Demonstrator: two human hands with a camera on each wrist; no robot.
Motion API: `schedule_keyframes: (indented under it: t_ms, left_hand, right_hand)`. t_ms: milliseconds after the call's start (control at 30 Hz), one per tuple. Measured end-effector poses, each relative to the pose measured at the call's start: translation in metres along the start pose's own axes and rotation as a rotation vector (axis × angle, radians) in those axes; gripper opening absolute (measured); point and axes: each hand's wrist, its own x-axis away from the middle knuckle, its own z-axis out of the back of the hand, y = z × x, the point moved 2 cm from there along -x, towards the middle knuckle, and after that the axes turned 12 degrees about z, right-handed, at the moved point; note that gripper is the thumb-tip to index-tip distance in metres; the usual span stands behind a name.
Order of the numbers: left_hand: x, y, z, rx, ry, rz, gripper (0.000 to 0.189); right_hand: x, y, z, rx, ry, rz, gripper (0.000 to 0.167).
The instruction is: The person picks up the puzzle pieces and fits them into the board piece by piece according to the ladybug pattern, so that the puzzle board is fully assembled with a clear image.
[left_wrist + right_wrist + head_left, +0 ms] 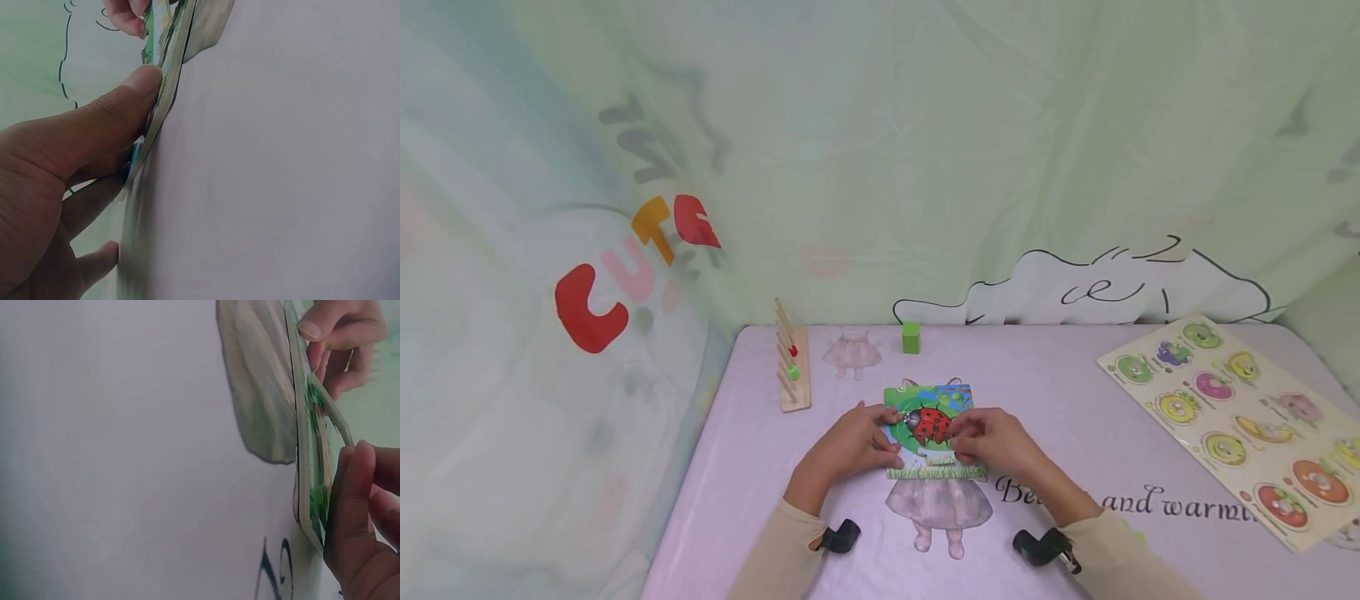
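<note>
A ladybug jigsaw board (898,474) lies on the table between the two hands. At its left side my left hand (853,442) holds the board, thumb near the front corner and fingers farther back along the edge. Over the board's right part, my right hand (996,437) pinches a thin puzzle piece (338,419) between thumb and fingers. This piece is tilted, one side raised above the board, as the right wrist view shows. The left thumb (145,81) presses the board's edge in the left wrist view. Fingers hide part of the ladybug picture.
A wooden peg stand (801,387) with a red and a green bead stands at the back left. Behind the board sits a green block (911,338). A large fruit puzzle board (1206,450) lies to the right. Curtains with printed letters (591,308) enclose the table.
</note>
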Motion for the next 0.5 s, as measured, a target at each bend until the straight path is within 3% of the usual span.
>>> schedule_keyframes:
  t_ms: [500]
  left_hand:
    - [0.000, 0.000, -0.001, 0.000, 0.008, -0.005, 0.024]
  right_hand:
    - [-0.002, -0.004, -0.012, 0.085, 0.055, 0.001, 0.009]
